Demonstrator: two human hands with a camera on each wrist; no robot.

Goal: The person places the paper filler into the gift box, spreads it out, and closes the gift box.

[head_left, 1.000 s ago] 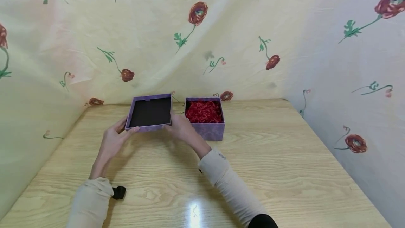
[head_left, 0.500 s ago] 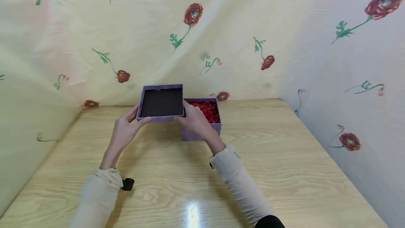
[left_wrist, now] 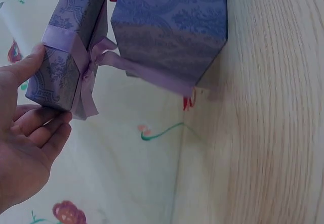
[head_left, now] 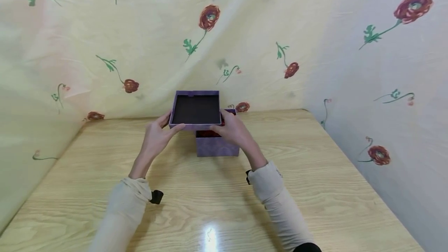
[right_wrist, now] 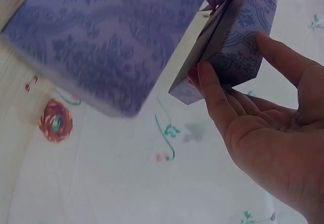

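Observation:
Between both hands is a purple patterned box lid (head_left: 196, 110), its black inside facing the head camera. My left hand (head_left: 156, 135) grips the lid's left corner, thumb on the near rim and fingers around the side. At the right corner, my right hand (head_left: 236, 129) holds it the same way. A lilac ribbon bow (left_wrist: 91, 64) hangs from the lid's outer face in the left wrist view. Below and slightly right of the lid stands the matching box (head_left: 217, 147), partly covered by lid and right hand. Some red shredded filling (head_left: 209, 133) shows inside it.
The box stands near the back of a light wooden table (head_left: 196, 205). A pale cloth with red flowers (head_left: 157, 42) hangs close behind the table and along both sides.
Both hands have carried the lid up and to the right, from the table area left of the box to above its left part. The box now shows less of its filling.

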